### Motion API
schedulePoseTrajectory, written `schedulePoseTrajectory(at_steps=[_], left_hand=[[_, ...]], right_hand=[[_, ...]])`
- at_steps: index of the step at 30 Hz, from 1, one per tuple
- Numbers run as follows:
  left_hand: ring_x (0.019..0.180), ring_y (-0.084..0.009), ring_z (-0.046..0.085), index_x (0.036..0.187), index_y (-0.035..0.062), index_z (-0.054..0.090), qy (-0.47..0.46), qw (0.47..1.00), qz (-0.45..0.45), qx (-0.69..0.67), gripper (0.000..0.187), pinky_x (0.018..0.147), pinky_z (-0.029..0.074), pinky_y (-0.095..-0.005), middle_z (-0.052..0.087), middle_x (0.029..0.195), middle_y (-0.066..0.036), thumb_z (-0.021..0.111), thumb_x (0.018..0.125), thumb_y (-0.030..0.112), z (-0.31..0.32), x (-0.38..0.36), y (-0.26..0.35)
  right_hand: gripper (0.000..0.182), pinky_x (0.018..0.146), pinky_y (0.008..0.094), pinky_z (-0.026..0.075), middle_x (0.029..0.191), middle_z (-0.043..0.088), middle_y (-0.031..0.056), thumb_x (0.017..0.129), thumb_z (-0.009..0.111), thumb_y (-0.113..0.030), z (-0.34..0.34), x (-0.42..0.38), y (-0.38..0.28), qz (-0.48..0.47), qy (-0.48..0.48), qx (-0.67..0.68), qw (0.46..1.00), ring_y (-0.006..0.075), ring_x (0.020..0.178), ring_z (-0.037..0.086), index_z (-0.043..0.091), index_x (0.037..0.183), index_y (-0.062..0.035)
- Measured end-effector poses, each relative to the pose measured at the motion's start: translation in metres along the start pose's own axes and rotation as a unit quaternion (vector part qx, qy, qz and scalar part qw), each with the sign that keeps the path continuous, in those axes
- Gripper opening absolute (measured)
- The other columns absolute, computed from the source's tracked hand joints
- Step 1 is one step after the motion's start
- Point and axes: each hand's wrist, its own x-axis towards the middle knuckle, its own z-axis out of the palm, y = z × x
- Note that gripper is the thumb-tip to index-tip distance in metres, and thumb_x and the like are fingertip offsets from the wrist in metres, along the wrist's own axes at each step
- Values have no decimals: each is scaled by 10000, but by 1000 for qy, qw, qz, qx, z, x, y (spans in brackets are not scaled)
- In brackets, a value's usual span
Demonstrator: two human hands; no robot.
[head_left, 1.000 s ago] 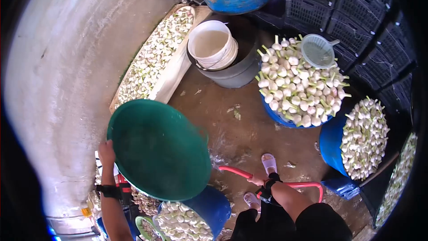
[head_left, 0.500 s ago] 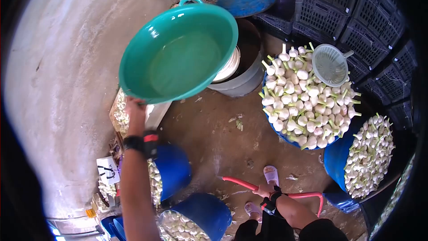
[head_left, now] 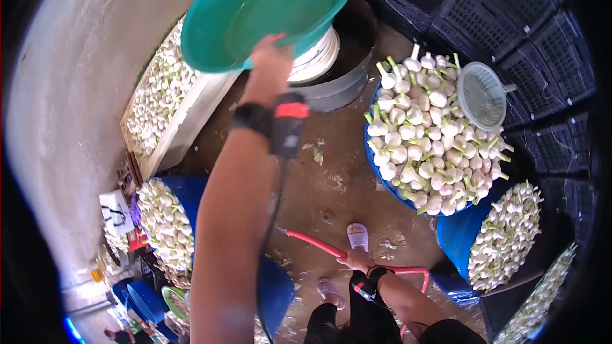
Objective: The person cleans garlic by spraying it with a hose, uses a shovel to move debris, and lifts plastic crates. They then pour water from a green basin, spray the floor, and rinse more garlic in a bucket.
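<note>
My left hand is closed on the near rim of a large green plastic basin, which it holds up and tilted in front of a grey tub. Some of the basin's top is cut off by the view's edge. Lower down, my right hand grips a red hose near its end, close to my feet. A round white object, partly hidden by the basin, is in the grey tub.
To the right stand a tub heaped with garlic bulbs, a pale plastic strainer on top, and another garlic-filled tub. Black crates line the right. Garlic lies in a long trough at left. The floor looks wet.
The basin has shifted upward in view, and my left hand has moved up and right, now gripping a different part of its rim. The view has turned; my right hand still holds the hose.
</note>
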Motion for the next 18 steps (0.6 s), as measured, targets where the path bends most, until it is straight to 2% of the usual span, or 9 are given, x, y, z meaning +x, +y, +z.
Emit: schedulePoseTrajectory(at_steps=[2, 3, 4, 8, 12, 14, 16, 17, 18], left_hand=[[792, -144, 548, 1128, 42, 476, 23, 971, -93, -220, 332, 718, 448, -235, 549, 845, -71, 512, 842, 207, 45, 25, -6], [844, -161, 539, 1135, 48, 467, 75, 898, -172, -397, 348, 748, 442, -257, 536, 898, -81, 505, 850, 244, 63, 28, 1], [900, -179, 521, 1135, 55, 460, 129, 667, -309, -665, 354, 780, 433, -286, 511, 944, -85, 492, 859, 273, 63, 16, 30], [982, -206, 476, 1103, 66, 453, 54, 749, -338, -568, 330, 832, 409, -343, 459, 1042, -95, 496, 860, 284, 55, -22, 25], [859, -184, 536, 977, 75, 497, -67, 839, -220, -493, 302, 775, 438, -320, 529, 953, -58, 551, 827, 331, 61, -138, -54], [839, -238, 559, 917, 39, 541, 4, 972, -193, -132, 328, 743, 422, -334, 581, 855, -115, 562, 789, 341, 82, -234, -129], [993, -315, 519, 1020, 62, 556, -4, 962, -256, 99, 432, 840, 410, -394, 562, 1023, -146, 629, 713, 357, 101, -351, -219], [989, -334, 518, 1042, 54, 536, -31, 890, -438, 121, 503, 844, 407, -402, 563, 1026, -149, 646, 688, 394, 93, -388, -220], [963, -323, 526, 1119, 65, 466, -18, 848, -519, 103, 574, 798, 435, -403, 550, 1014, -149, 647, 688, 398, 100, -430, -246]], right_hand=[[528, 687, 404, 475, 736, 617, 183, 755, 510, -540, -3, 0, -8, 3, -4, 5, 1000, 329, 726, 608, 648, 840, -37], [527, 696, 407, 472, 777, 614, 199, 756, 515, -534, -3, -2, -10, 3, -1, 21, 1000, 330, 746, 605, 646, 844, -32], [527, 696, 407, 472, 777, 614, 199, 756, 515, -534, -2, -1, -11, 5, -5, 15, 1000, 330, 746, 605, 646, 844, -32], [544, 725, 412, 461, 861, 590, 234, 762, 506, -539, 8, 10, -8, 4, -3, 0, 1000, 347, 813, 585, 638, 858, -20], [544, 728, 418, 457, 953, 556, 237, 763, 519, -523, 2, 1, -19, 9, -9, 39, 999, 357, 844, 572, 614, 911, -9], [533, 723, 419, 458, 947, 562, 223, 765, 517, -520, 9, 0, -17, -4, -5, 22, 1000, 354, 838, 575, 609, 923, -20], [521, 717, 419, 459, 941, 569, 208, 767, 516, -517, 10, -6, -19, -15, -2, -1, 1000, 350, 832, 577, 604, 934, -31], [498, 708, 421, 461, 917, 580, 199, 770, 514, -512, 8, -13, -24, -20, 3, 3, 1000, 348, 819, 581, 598, 926, -46], [475, 698, 422, 463, 893, 591, 190, 773, 512, -507, 7, -21, -32, -24, 5, 4, 1000, 346, 805, 586, 592, 918, -61]])
